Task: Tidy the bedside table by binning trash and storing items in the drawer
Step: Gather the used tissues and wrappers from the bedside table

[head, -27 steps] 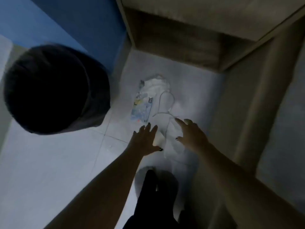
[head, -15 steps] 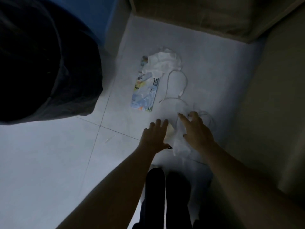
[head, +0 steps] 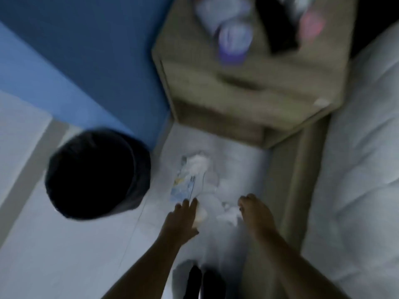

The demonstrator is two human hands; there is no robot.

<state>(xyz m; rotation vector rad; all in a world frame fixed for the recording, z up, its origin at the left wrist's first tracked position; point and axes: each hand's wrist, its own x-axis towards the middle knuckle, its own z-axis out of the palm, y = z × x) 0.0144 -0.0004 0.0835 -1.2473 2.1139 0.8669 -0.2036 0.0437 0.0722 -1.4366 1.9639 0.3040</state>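
- The left hand [head: 183,221] reaches forward over the floor [head: 64,255]. Its fingers [head: 186,207] are stretched out flat against a small pale piece [head: 200,214]; blur hides whether the thumb grips it.
- The right hand [head: 257,214] bends its fingers down onto a white wad [head: 228,215]. I cannot tell if it is pinched.
- Just ahead of the left fingertips lies a printed packet [head: 182,188], its long axis pointing away from the person, with crumpled tissue [head: 198,162] at its far end.
- The black bin [head: 97,173] stands to the left, nearer the left hand, so a leftward carry seems likely.
- Farthest, the counter [head: 248,91] holds blurred items.
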